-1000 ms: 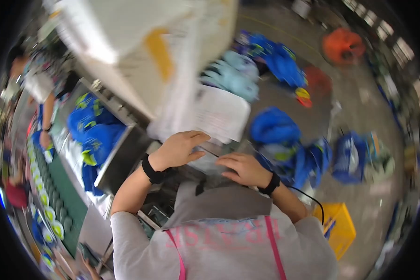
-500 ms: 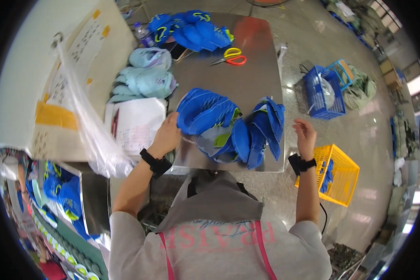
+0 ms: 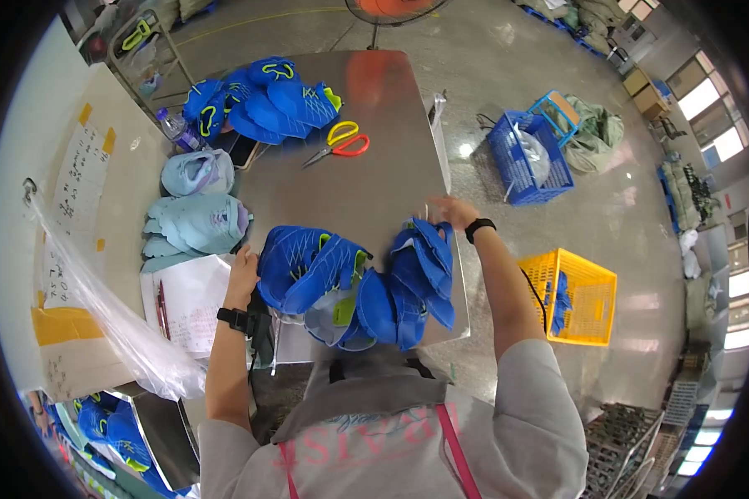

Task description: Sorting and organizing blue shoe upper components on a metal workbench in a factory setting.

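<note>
On the metal table, close to my body, lies a fanned row of blue shoe uppers (image 3: 312,270) with lime-green lining. Its right end is a loose stack of blue uppers (image 3: 424,266). My left hand (image 3: 242,273) is at the row's left side, fingers extended along the uppers; whether it touches them is unclear. At the far end of the right-hand stack, my right hand (image 3: 455,213) reaches in from the right, slightly blurred, with fingers stretched out and nothing visible in them. Both wrists wear black bands.
Scissors (image 3: 337,145) with yellow and red handles lie beyond the uppers. More blue uppers (image 3: 275,112) are heaped at the back. Pale teal uppers (image 3: 193,223) and a written sheet (image 3: 195,303) lie left. Right on the floor are blue (image 3: 533,187) and yellow crates (image 3: 587,303).
My right hand has moved from beside the table to the far end of the right stack. The left hand stays beside the row. The view has shifted, with the stacks now closer together.
</note>
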{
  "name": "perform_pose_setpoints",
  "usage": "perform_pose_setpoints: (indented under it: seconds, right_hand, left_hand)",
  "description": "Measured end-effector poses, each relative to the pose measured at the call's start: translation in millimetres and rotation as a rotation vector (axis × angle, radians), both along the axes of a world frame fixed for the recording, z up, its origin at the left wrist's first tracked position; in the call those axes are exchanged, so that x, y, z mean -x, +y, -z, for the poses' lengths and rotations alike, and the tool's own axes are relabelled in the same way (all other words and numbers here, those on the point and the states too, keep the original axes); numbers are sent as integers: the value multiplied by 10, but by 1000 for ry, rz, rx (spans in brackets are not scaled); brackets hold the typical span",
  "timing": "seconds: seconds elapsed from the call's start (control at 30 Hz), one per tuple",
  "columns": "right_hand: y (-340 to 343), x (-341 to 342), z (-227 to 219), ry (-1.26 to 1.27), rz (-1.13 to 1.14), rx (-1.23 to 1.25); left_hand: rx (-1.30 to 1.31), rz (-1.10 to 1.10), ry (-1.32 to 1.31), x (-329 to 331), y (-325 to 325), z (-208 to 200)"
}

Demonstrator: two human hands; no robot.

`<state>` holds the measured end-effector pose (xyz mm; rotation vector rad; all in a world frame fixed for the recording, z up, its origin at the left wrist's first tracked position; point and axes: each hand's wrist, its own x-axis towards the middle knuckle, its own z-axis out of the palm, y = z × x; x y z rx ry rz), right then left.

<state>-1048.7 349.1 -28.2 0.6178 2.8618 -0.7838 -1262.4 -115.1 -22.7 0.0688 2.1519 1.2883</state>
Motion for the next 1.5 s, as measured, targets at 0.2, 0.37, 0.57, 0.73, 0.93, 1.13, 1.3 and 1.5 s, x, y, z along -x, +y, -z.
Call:
perform_pose_setpoints:
  seconds: [0.2, 0.37, 0.57, 0.73, 0.93, 1.13, 1.3, 1.5]
  right_hand:
    - [70, 491, 420, -78, -661, -13]
    - [187, 48, 674, 106, -141, 119]
    - [179, -180, 814, 438, -233, 55]
    - [115, -137, 936, 478, -311, 10]
    - [2, -171, 854, 534, -246, -29]
    - [-305, -153, 886, 581, -174, 277]
    - [305, 28, 1318, 510, -367, 433]
    - [-638, -276, -79, 256, -998, 245]
  left_hand:
    - [265, 194, 309, 259, -530, 576]
    - [455, 10, 424, -277, 253, 39]
    - [113, -459, -27, -949, 393, -507]
    - [-8, -354, -194, -1520, 293, 11]
    - [386, -350, 775, -2355, 652, -384]
    - [348, -564, 686, -3949, 781, -461]
    - [-17, -926, 401, -5466, 699, -542]
    - [-201, -1195, 366, -7020, 956, -910]
